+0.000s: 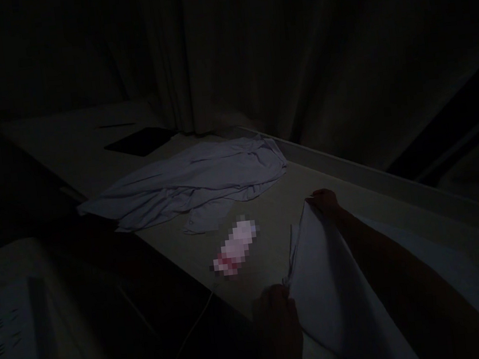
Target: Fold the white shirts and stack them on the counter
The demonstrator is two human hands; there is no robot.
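In a dim room, a person spreads a pale cloth (334, 290) on the tabletop (269, 210), the left hand (278, 328) closed on its near corner and the right hand (324, 200) pinching its far corner, the edge drawn taut between them. By the look of it, the cloth is being laid flat for folding; the next move would call for keeping both corners pinched while the edge is laid down square. The cloth lies just right of a small pink-and-white object (235, 246), blurred past recognition, with a thin cord (188, 335) trailing off the tabletop's near edge below it. Beyond that object sits a crumpled garment (188, 182), and farther back a dark flat item (140, 140). Curtains (294, 52) hang behind. Much is lost to darkness: the fingers are hard to separate, the cloth's lower part runs out of frame, and a pale box (18, 325) left of the object is barely legible.
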